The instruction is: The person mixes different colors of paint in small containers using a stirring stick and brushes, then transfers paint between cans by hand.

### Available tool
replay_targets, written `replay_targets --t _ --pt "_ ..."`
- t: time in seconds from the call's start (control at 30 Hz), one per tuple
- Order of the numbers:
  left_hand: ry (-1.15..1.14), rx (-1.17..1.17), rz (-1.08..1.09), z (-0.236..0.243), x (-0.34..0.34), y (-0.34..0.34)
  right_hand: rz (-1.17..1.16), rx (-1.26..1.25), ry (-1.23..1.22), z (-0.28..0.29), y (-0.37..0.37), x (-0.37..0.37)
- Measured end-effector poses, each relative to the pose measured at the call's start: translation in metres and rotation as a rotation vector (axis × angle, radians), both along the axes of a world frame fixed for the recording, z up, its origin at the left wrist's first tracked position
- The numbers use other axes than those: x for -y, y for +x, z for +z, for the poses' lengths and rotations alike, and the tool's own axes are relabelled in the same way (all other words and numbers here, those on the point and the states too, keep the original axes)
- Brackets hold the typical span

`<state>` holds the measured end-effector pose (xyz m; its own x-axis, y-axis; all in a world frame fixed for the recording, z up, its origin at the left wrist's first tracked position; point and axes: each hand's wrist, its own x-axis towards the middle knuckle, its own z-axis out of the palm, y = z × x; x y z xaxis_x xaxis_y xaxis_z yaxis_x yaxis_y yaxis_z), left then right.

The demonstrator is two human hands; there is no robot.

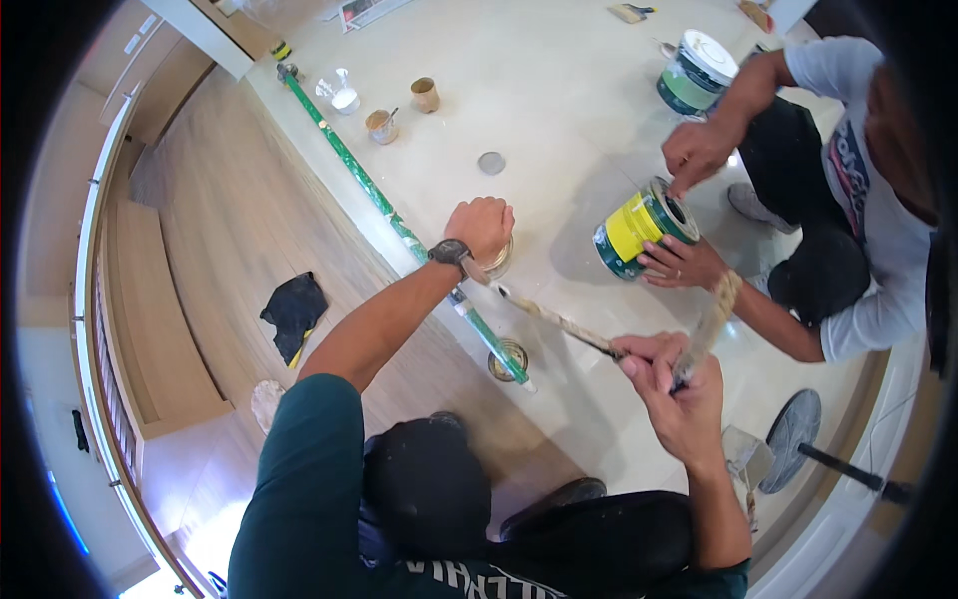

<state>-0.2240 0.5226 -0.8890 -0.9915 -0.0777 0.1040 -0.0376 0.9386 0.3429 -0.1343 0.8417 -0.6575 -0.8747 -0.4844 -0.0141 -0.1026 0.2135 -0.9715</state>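
My left hand [479,230], with a dark watch at its wrist, is closed in a fist just above a round metal rim [498,258]. Whatever its fingers hold is hidden. My right hand [677,384] grips a thin paint-stained stick-like tool [559,321] that points toward my left wrist. A fuzzy beige piece [715,317] also rises from that hand; I cannot tell whether the two are joined. Beyond, a co-worker's two hands [689,262] are on a green paint can [629,237] with a yellow label, tilted on the floor.
A green paint-splashed pole [359,180] lies across the floor to my left. Small cups [425,95] stand past it. A white-lidded bucket [699,70] is at the far right, near a flat brush [632,13]. A black cloth [294,314] lies on the wood-look surface.
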Motion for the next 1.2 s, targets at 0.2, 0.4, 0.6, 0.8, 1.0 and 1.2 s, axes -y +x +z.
replay_targets --t 0.2,0.4,0.6,0.8,1.0,1.2 --pt "-0.044 -0.06 -0.037 0.001 -0.011 -0.006 0.029 -0.096 0.047 -0.004 -0.015 0.002" --pt "-0.077 0.008 0.078 -0.007 -0.001 -0.004 0.096 -0.204 0.061 0.021 -0.005 0.01" --pt "-0.141 0.21 0.094 0.009 -0.01 -0.025 0.025 -0.411 0.097 0.034 0.012 -0.011" --pt "0.303 -0.1 0.663 0.04 0.083 -0.033 -0.027 -0.408 0.072 0.049 0.024 -0.011" --pt "0.275 0.045 0.358 0.047 0.116 0.017 -0.028 -0.427 0.057 0.05 0.03 -0.006" --pt "0.508 0.599 0.27 0.044 0.111 0.026 -0.056 -0.376 0.197 0.064 0.044 0.008"
